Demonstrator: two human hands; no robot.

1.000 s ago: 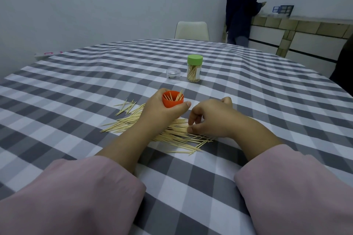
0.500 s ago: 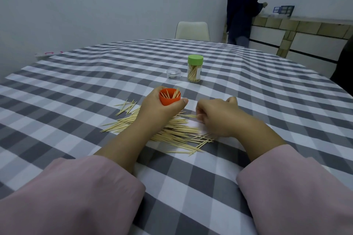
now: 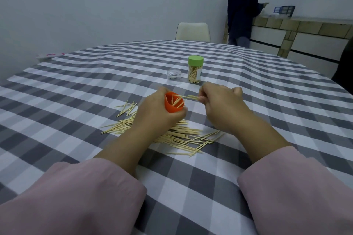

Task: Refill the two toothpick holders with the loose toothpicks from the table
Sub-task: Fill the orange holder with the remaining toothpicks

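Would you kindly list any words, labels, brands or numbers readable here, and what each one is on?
No text can be read.
Green-lidded toothpick holder: white label on its side, too small to read.
White strip at the table's far left edge: pink marks, too blurred to read.
Blue box on the counter: no legible print.

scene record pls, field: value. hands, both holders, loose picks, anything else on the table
left hand: grips orange holder, tilted toward the right hand, mouth open, some picks inside
right hand: pinches a few toothpicks, tips at the orange holder's mouth
green-lidded holder: upright, lid on, partly filled, farther back
clear cap: on the tablecloth, left of the green-lidded holder
loose toothpicks: scattered pile under and between the wrists
status: refill not done
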